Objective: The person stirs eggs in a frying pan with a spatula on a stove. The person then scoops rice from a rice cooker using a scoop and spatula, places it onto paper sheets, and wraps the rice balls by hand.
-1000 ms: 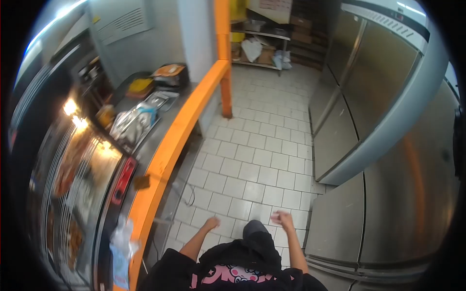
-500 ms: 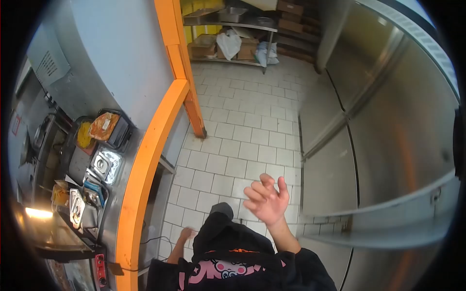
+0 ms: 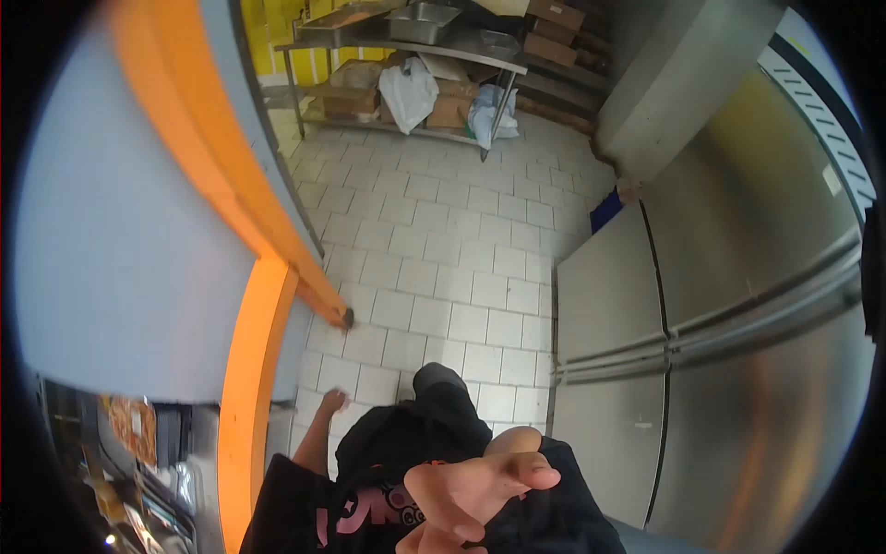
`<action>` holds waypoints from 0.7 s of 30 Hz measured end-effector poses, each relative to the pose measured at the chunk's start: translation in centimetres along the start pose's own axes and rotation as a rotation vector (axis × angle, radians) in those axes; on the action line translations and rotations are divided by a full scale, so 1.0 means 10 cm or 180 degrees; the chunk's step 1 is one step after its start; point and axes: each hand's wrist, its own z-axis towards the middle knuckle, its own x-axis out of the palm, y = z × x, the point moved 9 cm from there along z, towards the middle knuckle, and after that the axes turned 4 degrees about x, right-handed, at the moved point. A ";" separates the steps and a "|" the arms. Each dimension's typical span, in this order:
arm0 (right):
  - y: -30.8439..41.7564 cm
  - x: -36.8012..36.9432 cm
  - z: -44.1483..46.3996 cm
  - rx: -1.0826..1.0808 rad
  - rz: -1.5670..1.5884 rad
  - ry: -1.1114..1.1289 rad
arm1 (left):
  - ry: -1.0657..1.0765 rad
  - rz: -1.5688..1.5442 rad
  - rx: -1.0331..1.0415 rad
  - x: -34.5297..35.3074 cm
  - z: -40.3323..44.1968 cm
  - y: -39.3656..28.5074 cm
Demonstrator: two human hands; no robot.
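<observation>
My right hand (image 3: 480, 489) is raised close to the camera, in front of the black printed shirt (image 3: 369, 489). Its fingers are apart and partly bent, and it holds nothing. Low at my left side hangs my left hand (image 3: 334, 401), small in view above the tiles. Its fingers look loose, with nothing seen in them. The orange post (image 3: 247, 369) stands nearest to the left hand, apart from it.
Steel refrigerator doors (image 3: 609, 314) line the right. A steel table (image 3: 415, 48) ahead bears metal pans, with boxes and bags below. Food trays (image 3: 134, 425) sit on the left counter. White floor tiles (image 3: 434, 240) run forward.
I have moved forward; the table ahead looks nearer and the left counter has slid down and back. My right hand has come down and nearer to my chest.
</observation>
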 end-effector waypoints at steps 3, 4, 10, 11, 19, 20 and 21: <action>0.78 -0.35 0.33 -0.0154 0.0028 -0.0092 | -0.0463 -0.0865 0.0800 -1.15 1.56 -1.24; 1.04 -0.49 0.45 -0.0135 0.0057 -0.0179 | -0.0487 -0.1151 0.0869 -1.63 1.79 -1.81; 2.54 -1.38 1.11 0.0497 0.0409 -0.0266 | -0.0672 -0.2354 0.1418 -2.97 3.10 -2.98; 2.78 -1.51 1.27 0.0590 0.0468 -0.0238 | -0.0668 -0.2409 0.1377 -2.92 3.37 -2.75; 4.25 -2.77 2.48 0.1375 0.1284 -0.0268 | -0.0644 -0.1645 -0.1396 -2.49 3.20 -0.30; 4.40 -2.97 2.61 0.1442 0.1395 -0.0262 | -0.0794 -0.2150 -0.1823 -2.45 3.06 -0.19; 4.56 -3.18 2.74 0.1480 0.1480 -0.0250 | -0.0855 -0.2430 -0.2122 -2.42 2.95 -0.11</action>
